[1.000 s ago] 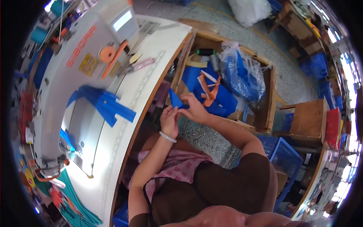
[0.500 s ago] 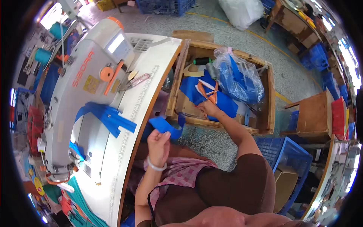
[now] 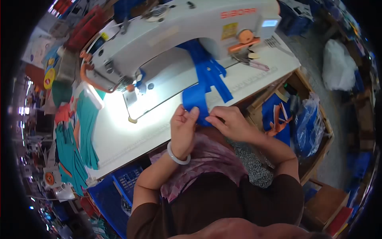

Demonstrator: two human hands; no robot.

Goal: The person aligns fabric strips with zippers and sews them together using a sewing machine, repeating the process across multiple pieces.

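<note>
A short blue fabric strip (image 3: 195,100) is pinched in my left hand (image 3: 184,125), between thumb and fingers, over the front edge of the white sewing table (image 3: 115,149). My right hand (image 3: 227,122) has its thumb and fingers closed on the lower right edge of the same strip. Just beyond, more blue strips (image 3: 205,65) hang over the bed of the sewing machine (image 3: 171,34) and spread toward me. The machine's lamp lights the needle area (image 3: 137,89), left of my hands.
Teal strips (image 3: 88,127) lie at the table's left end. Pink-handled snips (image 3: 258,65) rest near the machine's right end. At right stands a wooden drawer (image 3: 324,119) with blue fabric, orange scraps (image 3: 278,123) and a plastic bag (image 3: 309,127). A blue crate (image 3: 127,179) sits below.
The view has swung left toward the machine. My right hand has left the drawer and joined my left hand at the blue strip, which is now over the table edge.
</note>
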